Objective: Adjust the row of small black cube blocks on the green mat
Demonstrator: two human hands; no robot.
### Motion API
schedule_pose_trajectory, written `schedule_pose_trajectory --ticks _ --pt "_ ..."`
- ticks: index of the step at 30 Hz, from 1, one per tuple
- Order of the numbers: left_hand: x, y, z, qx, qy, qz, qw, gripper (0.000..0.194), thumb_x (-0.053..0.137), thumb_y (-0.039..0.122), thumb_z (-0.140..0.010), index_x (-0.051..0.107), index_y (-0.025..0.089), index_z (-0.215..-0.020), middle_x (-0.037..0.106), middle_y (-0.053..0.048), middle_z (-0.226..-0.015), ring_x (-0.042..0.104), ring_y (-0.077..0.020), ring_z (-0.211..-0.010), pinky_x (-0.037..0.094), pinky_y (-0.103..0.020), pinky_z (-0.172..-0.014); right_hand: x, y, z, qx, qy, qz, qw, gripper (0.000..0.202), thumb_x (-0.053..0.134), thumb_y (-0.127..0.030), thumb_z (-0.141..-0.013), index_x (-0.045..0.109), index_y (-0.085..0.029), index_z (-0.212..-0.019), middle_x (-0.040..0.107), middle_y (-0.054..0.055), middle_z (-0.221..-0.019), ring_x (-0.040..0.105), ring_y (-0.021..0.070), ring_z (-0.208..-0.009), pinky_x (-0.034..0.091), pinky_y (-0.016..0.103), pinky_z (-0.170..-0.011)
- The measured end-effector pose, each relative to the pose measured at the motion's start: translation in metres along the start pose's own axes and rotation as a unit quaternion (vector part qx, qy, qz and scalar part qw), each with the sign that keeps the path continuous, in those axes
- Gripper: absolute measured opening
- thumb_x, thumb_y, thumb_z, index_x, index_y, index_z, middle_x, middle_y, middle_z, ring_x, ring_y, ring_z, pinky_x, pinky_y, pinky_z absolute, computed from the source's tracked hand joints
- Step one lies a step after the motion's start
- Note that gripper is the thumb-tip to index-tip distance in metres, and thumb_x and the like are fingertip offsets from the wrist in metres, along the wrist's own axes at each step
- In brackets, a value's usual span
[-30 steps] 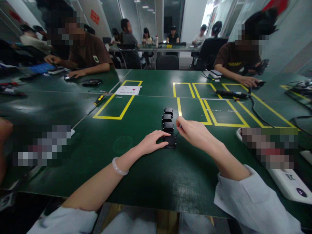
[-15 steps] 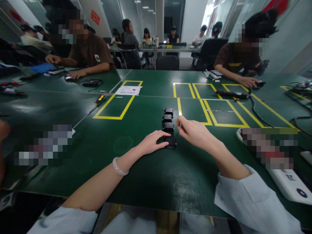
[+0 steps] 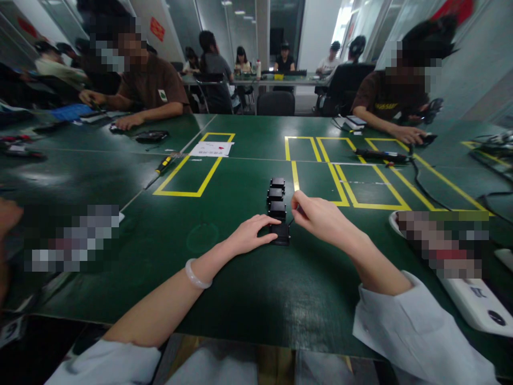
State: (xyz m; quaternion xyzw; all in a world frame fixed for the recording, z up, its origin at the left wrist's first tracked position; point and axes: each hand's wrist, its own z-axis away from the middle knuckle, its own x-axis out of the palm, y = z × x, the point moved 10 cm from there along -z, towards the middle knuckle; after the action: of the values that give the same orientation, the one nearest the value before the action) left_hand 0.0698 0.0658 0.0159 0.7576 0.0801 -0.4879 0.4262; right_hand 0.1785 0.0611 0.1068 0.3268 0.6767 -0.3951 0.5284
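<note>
Moved since half a second ago: one co-worker in a brown shirt (image 3: pixel 160 80), at the upper left, leaning slightly further toward the middle; one bystander hand (image 3: pixel 8 214) at the left edge, reaching a little further into view. Unmoved: the wearer's two hands and the row beneath them.

Black blocks, four: boxy, smooth, dark-cased, with small bright points along the sides (too small to identify). Arranged in one line running away from the wearer, mid-table; nearest block (image 3: pixel 281 234) under the hands, three farther blocks (image 3: pixel 276 195) beyond it.

Left hand (image 3: pixel 254 233), one: thumb and forefinger spread apart, their tips resting on the nearest block. Right hand (image 3: pixel 310 210), one: fingertips pinched about a slim dark tool (image 3: pixel 292 220), its low end at that block's right side; contact cannot be told.

Bracelet (image 3: pixel 197 274), one: pale, glossy, ring-shaped, on the left wrist. Sleeves (image 3: pixel 404 315), two: light, creased cloth.

Table (image 3: pixel 240 305), green, semi-gloss, marked with straight yellow tape (image 3: pixel 176 193). White sheet (image 3: pixel 211 148), one, flat. Yellow-and-black-handled tool (image 3: pixel 164 165), one. White case (image 3: pixel 475 305), one, round-cornered, at the right.
</note>
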Motion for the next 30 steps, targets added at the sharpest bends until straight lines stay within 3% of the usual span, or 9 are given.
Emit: schedule_pose_trajectory --ticks 5,15,20,30 --pt "0.0001 -0.0001 0.0 -0.006 -0.001 -0.001 1.0 0.037 0.052 0.041 -0.092 0.053 0.026 -0.125 0.06 -0.004 -0.114 0.055 -0.0224 -0.105 0.043 -0.035 -0.09 0.0025 0.003 -0.0019 0.021 -0.002 0.026 0.999 0.019 0.036 -0.036 -0.095 0.047 -0.02 -0.097 0.064 0.004 -0.076 0.057 0.017 -0.066 0.025 0.025 -0.055" --pt "-0.0004 0.0007 0.0005 0.0 0.0 0.002 1.0 0.035 0.052 0.039 -0.092 0.053 0.026 -0.125 0.06 -0.004 -0.115 0.055 -0.0221 -0.104 0.042 -0.034 -0.09 0.0055 -0.0021 0.0009 -0.047 -0.019 -0.029 0.998 0.006 0.043 -0.024 -0.089 0.046 -0.021 -0.094 0.063 0.002 -0.081 0.054 0.0143 -0.067 0.029 0.024 -0.058" --pt "-0.0003 0.0004 0.0003 -0.007 -0.003 0.0 1.0 0.036 0.051 0.041 -0.092 0.053 0.026 -0.125 0.06 -0.005 -0.115 0.055 -0.0227 -0.104 0.043 -0.034 -0.089 0.0033 0.0044 -0.0012 0.016 -0.021 0.015 1.0 0.019 0.036 -0.037 -0.094 0.047 -0.02 -0.095 0.063 0.004 -0.075 0.055 0.0167 -0.065 0.027 0.025 -0.055" --pt "0.0013 -0.0022 0.0006 -0.004 -0.003 -0.001 1.0 0.036 0.051 0.04 -0.092 0.052 0.026 -0.126 0.06 -0.004 -0.115 0.055 -0.0219 -0.105 0.042 -0.033 -0.09 0.0008 0.0018 0.0007 -0.003 -0.013 0.025 1.0 0.013 0.036 -0.025 -0.092 0.046 -0.02 -0.099 0.064 0.004 -0.079 0.055 0.0153 -0.064 0.027 0.025 -0.055"
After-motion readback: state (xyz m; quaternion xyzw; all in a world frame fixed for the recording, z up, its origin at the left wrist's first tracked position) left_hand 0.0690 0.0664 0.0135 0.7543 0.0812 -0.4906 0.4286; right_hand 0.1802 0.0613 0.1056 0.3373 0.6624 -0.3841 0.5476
